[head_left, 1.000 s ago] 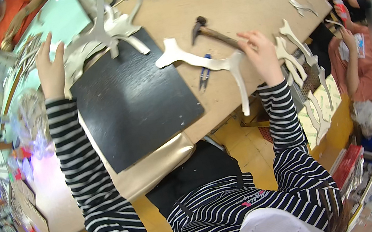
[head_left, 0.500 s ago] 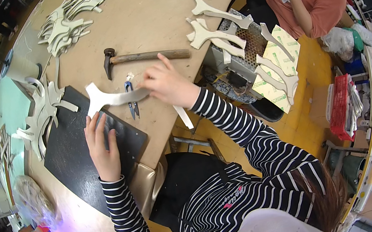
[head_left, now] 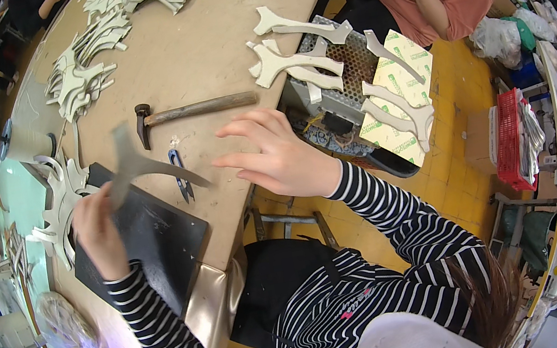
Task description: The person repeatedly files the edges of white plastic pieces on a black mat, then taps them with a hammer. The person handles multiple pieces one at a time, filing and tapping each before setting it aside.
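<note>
My left hand (head_left: 99,232) grips a grey forked piece (head_left: 131,167) near the black board (head_left: 161,232); my right hand (head_left: 275,152) hangs released.

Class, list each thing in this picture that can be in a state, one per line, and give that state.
left hand: closed, gripping
forked piece: held in the left hand, motion-blurred
right hand: open, empty
hammer: lying on the table
snips: lying down, apparently open
board: lying flat
pile: heaped, overlapping
basket: loaded, contents unclear
</note>
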